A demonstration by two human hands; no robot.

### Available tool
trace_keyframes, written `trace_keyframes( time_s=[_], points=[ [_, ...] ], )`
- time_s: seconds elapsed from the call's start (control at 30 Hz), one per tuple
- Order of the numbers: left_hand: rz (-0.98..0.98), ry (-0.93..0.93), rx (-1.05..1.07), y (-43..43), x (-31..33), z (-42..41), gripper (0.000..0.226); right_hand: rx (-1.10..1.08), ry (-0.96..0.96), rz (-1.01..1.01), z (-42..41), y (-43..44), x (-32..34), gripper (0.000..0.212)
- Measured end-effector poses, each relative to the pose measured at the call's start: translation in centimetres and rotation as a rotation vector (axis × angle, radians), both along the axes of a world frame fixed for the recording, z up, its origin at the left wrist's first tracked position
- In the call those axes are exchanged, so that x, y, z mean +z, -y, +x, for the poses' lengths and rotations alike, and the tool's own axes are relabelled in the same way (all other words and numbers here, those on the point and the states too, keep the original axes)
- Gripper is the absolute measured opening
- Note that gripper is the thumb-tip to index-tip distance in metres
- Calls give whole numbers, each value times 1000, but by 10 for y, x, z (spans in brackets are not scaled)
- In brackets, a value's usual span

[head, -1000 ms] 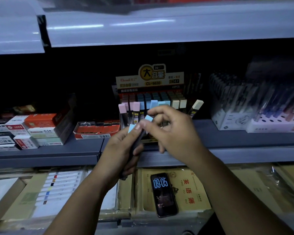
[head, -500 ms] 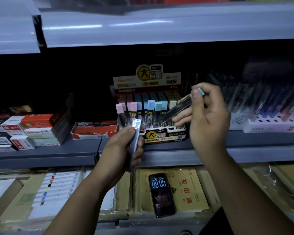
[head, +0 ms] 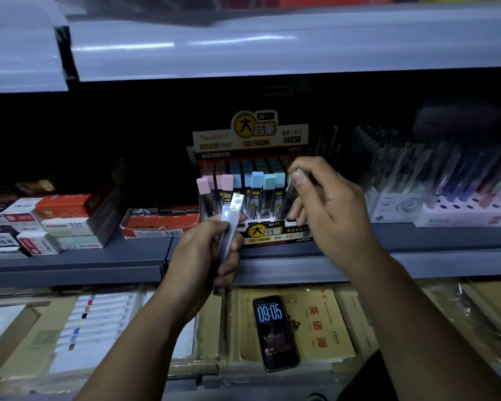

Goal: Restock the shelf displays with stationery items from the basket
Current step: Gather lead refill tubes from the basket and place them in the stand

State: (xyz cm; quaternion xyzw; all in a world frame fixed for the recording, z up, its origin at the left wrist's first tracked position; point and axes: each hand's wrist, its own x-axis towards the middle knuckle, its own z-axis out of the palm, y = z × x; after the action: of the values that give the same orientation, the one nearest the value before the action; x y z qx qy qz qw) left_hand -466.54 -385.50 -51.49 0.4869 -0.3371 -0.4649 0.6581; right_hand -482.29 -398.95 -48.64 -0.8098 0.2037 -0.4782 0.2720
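Right hand: the right hand (head: 333, 212) pinched one blue-capped lead refill tube (head: 288, 198) by its cap end, between thumb and fingertips.
Tube position: it slanted down toward the right end of the front row of the lead refill display box (head: 275, 231), its lower tip hidden behind the fingers.
Left hand: the left hand (head: 203, 256) was clasped around a small bundle of spare tubes (head: 232, 218), held near and left of the box, above the shelf edge (head: 128, 263).
Basket: not in view.
Risk, missed slot: the tube entered at an angle, so its tip could catch on the slot rim and skid out of a pinch that held only the cap.
Risk, neighbours: the curled lower fingers sat just beside the standing blue-capped tubes and could tip them.
Risk, bundle: the spare tubes looked glossy (likely slippery), and one could slide free and drop onto the phone (head: 275, 332) or the exercise books (head: 327, 322) below.
Risk, light: the shelf was dim, so an empty slot would be hard to judge.
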Motion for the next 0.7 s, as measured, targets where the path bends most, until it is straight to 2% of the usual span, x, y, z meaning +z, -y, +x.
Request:
trace_keyframes(
  time_s=[0.07, 0.17, 0.3, 0.43, 0.57, 0.7],
  points=[
    [-26, -42, -26, 0, 2, 0, 20, 7, -62, -9, 2, -2, -2, 15],
    [-15, 66, -20, 0, -1, 2, 21, -7, -89, -6, 6, -4, -7, 19],
    [-24, 113, 4, -3, -1, 3, 22, -182, 7, -113, 8, -10, -1, 28],
    [-72, 97, -18, -3, -1, 2, 19, -51, -12, -123, 8, -21, 2, 17],
    [-134, 89, -74, -3, -2, 2, 26, 36, -59, 14, 14, -31, -1, 17],
    [-141, 109, -46, -1, -2, 1, 25, 176, 87, 287, 22, -37, -4, 12]
  ],
)
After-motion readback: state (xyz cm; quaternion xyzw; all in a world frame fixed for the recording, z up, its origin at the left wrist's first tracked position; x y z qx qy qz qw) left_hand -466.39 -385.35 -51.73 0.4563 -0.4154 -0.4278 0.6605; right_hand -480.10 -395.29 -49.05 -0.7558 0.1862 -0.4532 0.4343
